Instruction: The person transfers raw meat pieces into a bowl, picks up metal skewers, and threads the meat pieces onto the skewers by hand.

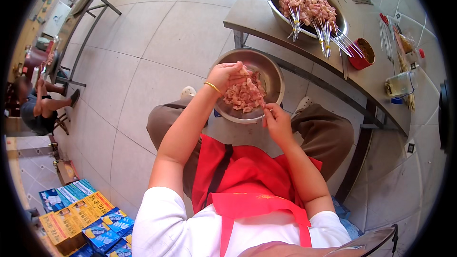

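A wide metal bowl (276, 78) between my knees holds a heap of raw meat pieces (242, 96). My left hand (228, 75), with a gold bangle at the wrist, is over the bowl's upper left part, fingers curled around a pale piece of meat. At the lower right rim, my right hand (275, 117) pinches the lower end of a thin skewer with meat threaded on it; the skewer is hard to make out against the heap. Up on the metal table, a larger bowl (282, 25) holds bundles of meat skewers (310, 5), their bare metal ends over the rim.
The metal table (250, 14) runs along the right. On it are a red container (360, 55), loose skewers (385, 37) and a clear plastic jug (400, 84). Stacked cartons (82, 221) lie at lower left. Another person (39, 103) sits at the far left by a second table.
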A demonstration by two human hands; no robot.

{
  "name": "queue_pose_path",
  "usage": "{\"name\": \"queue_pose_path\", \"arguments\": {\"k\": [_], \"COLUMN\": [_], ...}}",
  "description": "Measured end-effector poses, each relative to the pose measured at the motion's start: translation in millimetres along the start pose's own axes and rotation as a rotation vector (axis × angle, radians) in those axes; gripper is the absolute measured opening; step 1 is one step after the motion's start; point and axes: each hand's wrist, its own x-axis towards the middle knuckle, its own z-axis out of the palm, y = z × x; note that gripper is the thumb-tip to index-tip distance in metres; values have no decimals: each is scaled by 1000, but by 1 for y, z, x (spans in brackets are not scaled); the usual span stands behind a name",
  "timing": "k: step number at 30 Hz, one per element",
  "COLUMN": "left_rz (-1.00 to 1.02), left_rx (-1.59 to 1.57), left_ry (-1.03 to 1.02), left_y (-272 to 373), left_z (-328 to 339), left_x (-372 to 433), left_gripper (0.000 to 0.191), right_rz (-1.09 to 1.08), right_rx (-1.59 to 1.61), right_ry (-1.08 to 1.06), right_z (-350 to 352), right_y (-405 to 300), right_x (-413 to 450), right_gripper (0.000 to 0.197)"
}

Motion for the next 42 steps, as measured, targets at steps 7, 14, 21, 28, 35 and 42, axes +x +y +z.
{"name": "queue_pose_path", "arguments": {"k": [7, 14, 21, 28, 35, 42], "left_rz": [48, -74, -118, -17, 83, 162], "left_rx": [132, -10, 71, 265, 299, 616], "left_ry": [39, -84, -254, -186, 81, 178], "left_y": [-20, -10, -36, -42, -22, -27], "left_z": [11, 34, 31, 22, -4, -24], "left_x": [6, -1, 2, 15, 22, 24], "left_gripper": [25, 28, 21, 39, 42, 29], "right_rz": [159, 242, 205, 219, 43, 53], "right_rx": [154, 344, 321, 130, -558, -736], "right_ry": [-27, -63, -27, 31, 192, 34], "right_z": [-4, -9, -7, -12, -21, -15], "right_y": [-5, 3, 0, 14, 35, 36], "right_x": [9, 16, 15, 16, 20, 15], "right_gripper": [11, 16, 18, 18, 16, 17]}}
